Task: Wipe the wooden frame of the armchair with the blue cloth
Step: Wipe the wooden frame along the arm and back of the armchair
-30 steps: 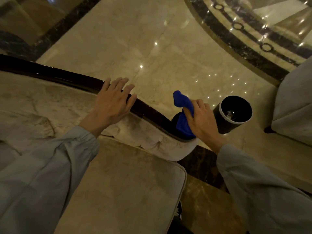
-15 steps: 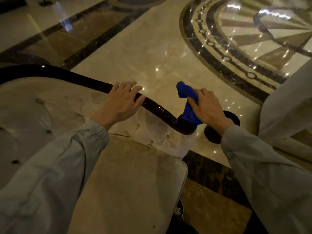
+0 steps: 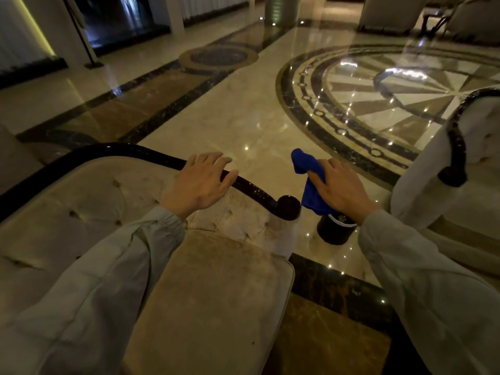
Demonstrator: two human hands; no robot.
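Observation:
The armchair has a dark glossy wooden frame [image 3: 135, 152] curving along the top of its tufted cream back and ending in a round scroll [image 3: 288, 207]. My left hand [image 3: 203, 182] rests flat on the frame just left of that scroll, fingers spread. My right hand [image 3: 341, 186] holds the bunched blue cloth [image 3: 311, 182], which hangs just right of the scroll, slightly apart from the wood. The beige seat cushion [image 3: 216, 299] lies below my arms.
A black round bin [image 3: 334, 234] stands on the polished marble floor right under my right hand. A second cream armchair with a dark frame [image 3: 457, 147] stands at the right. A patterned floor medallion lies beyond, with pillars and more chairs far back.
The view has tilted upward, showing more of the hall. The blue cloth has come off the scroll end of the frame and now sits just to its right. My left hand stays on the frame.

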